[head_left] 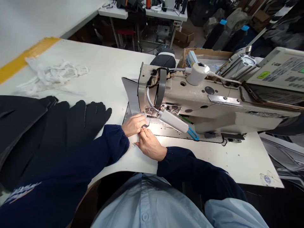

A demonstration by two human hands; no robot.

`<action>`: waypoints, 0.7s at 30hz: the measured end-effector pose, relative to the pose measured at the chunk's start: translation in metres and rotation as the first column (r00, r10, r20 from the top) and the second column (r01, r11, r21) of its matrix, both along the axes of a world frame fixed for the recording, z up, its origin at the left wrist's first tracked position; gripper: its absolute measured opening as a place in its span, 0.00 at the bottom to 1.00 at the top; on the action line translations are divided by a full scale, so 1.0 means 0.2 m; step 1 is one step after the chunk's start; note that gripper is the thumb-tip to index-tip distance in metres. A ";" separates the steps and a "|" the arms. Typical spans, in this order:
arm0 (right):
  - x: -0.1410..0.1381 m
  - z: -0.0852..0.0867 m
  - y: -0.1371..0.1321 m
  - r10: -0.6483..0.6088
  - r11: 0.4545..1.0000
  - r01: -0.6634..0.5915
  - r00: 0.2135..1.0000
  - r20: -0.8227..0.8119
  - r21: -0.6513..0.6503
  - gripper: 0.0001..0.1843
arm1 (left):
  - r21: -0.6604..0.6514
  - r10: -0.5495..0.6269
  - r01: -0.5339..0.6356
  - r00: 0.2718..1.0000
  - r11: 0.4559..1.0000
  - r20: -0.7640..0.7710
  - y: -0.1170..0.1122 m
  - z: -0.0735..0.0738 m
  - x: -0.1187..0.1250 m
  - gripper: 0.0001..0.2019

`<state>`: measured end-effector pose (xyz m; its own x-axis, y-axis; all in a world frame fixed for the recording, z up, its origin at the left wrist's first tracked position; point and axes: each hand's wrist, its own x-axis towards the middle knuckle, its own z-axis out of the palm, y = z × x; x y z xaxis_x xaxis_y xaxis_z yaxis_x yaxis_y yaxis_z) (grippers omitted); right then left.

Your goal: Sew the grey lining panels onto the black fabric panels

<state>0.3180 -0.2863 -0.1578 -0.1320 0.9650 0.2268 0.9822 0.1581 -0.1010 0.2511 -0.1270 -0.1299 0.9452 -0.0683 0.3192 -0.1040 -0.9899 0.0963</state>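
At the needle end of the sewing machine (213, 110), my left hand (134, 124) and my right hand (152, 145) meet with fingertips almost touching. Both have their fingers closed on a small dark piece of fabric (145, 125), of which only a bit shows between them. A grey flat panel (132, 95) reaches out behind the machine head; whether it joins the dark piece is hidden. The work lamp (174, 121) on a flexible metal neck lights the spot just right of my fingers. Left of my left arm lies a pile of black gloves (78, 120).
Crumpled white strips (54, 74) lie on the white table (102, 69) at back left. A blue plastic tool (193, 134) sits beside the lamp. A cardboard box (213, 54) and a control panel (281, 71) stand behind the machine. Another workbench (166, 15) is farther back.
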 end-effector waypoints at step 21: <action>0.08 0.06 0.12 -0.075 0.997 0.074 0.996 -0.051 -0.021 0.27 | -0.022 0.197 -0.213 0.934 0.977 -0.297 0.32 0.11 0.13 0.18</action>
<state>0.3332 -0.2624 -0.1459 -0.0481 0.9758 0.2131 0.9845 0.0823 -0.1546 0.2769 -0.0637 -0.1069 0.9890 0.1460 0.0256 0.1409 -0.9794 0.1448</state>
